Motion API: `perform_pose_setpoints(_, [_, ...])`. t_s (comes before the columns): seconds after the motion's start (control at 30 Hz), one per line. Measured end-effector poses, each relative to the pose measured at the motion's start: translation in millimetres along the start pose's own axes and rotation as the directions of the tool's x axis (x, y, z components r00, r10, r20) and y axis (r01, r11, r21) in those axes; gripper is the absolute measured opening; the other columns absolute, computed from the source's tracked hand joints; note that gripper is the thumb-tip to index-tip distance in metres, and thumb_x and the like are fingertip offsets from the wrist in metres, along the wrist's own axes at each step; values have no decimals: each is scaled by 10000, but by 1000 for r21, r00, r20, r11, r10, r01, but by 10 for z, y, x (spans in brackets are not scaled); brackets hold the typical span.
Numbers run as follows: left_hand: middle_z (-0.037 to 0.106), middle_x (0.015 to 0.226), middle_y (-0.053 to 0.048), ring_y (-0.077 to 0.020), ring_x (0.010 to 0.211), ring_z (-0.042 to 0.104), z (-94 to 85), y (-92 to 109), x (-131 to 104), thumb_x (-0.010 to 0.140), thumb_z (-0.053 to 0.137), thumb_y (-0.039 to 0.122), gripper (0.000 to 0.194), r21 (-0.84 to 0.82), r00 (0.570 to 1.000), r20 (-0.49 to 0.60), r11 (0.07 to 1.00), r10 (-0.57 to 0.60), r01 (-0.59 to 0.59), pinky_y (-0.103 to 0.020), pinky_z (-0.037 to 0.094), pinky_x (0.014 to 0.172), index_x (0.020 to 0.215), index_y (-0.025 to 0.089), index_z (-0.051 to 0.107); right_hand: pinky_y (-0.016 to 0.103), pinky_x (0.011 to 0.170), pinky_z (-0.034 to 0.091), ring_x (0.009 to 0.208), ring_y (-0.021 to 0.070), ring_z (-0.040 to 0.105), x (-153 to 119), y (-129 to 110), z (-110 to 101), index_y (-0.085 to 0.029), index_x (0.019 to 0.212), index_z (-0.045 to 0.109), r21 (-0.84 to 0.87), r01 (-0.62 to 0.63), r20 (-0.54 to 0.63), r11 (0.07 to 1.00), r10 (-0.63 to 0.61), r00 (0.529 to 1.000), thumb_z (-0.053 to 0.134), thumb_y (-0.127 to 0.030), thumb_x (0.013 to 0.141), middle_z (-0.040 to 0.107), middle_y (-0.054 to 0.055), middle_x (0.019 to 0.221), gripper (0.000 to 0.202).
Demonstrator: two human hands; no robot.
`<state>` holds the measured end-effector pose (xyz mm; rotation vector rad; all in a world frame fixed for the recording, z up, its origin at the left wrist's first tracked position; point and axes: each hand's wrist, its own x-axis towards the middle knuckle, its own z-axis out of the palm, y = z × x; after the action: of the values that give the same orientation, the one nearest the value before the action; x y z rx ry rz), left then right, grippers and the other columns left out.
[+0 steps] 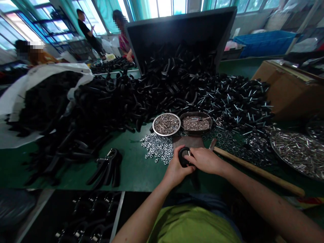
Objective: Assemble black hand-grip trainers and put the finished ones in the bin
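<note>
Over the near edge of the green table, both hands meet on a black hand grip strengthener (184, 156) with a bright coil spring at its top. My left hand (176, 168) is wrapped round its left side. From the right, my right hand (204, 159) has its fingers closed on the spring end. The lower part of the grip is hidden by the hands. A brown-grey plate (188, 141) lies just beyond them, among loose silver nuts (159, 148). Further left rest a few finished-looking hand grips (107, 168) with springs.
Behind the hands stand a round dish of small metal parts (166, 125) and an oval tin of pins (196, 124). A wooden-handled hammer (258, 168) lies right. Black handles (162, 87) pile up from a tipped bin (182, 30). A cardboard box (286, 87) stands right; people work beyond.
</note>
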<state>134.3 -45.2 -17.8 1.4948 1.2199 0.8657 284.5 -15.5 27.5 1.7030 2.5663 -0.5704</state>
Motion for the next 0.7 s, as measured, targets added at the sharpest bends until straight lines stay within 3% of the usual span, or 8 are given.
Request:
perform_pose_setpoints(0.07, [535,1155,-68,-223,1046,523,-82,-64,179,637,736,248,674,221,994,-48,972,98,-86,-350,415,911,1238,221,432,329,679,421,778,243,649,145,89,-82,-183,840,663,-108,-10,27,994,13,1000,389,-478,889,697,103,828,405])
perform_pose_setpoints(0.17, [537,1130,-87,-244,1106,464,-368,-98,495,739,660,311,398,551,947,-161,821,277,-147,-373,374,957,1111,198,580,305,703,426,825,215,636,427,146,-225,-204,863,682,-148,10,-73,989,-21,997,449,-397,883,700,76,864,304])
perform_pose_setpoints(0.27, [580,1011,-96,-243,1013,493,-748,-77,819,838,525,292,249,758,907,-281,653,315,8,-373,399,898,1024,175,643,290,775,420,962,206,586,778,75,-308,-212,929,687,-117,40,-200,992,-64,978,463,-306,884,686,63,976,247])
perform_pose_setpoints(0.33, [592,977,-109,-261,989,500,-959,-54,1001,837,515,298,241,832,913,-316,537,257,137,-379,405,867,965,172,676,289,809,417,1030,214,545,1019,-24,-312,-205,924,698,-112,46,-218,993,-70,973,480,-298,875,676,68,1011,242])
perform_pose_setpoints(0.4, [607,954,-113,-272,974,512,-1090,-33,1137,809,548,313,229,864,933,-308,465,189,191,-375,411,844,921,181,698,286,812,425,1054,225,526,1232,-133,-284,-191,893,712,-104,43,-219,994,-65,974,518,-310,852,675,84,1003,232])
perform_pose_setpoints(0.53, [644,930,-81,-240,929,553,-1143,-24,1274,767,598,277,159,867,954,-264,468,143,170,-315,425,788,858,204,705,292,801,444,1046,239,539,1504,-273,-202,-162,884,712,-76,16,-210,997,-31,977,563,-276,813,670,121,1011,201])
perform_pose_setpoints(0.7, [671,926,-59,-193,834,597,-1112,-69,1314,768,610,291,154,826,950,-289,533,121,183,-262,425,689,862,211,701,285,792,436,1025,229,565,1574,-243,-151,-147,992,657,7,9,-239,1000,-7,971,527,-239,834,661,136,1046,225])
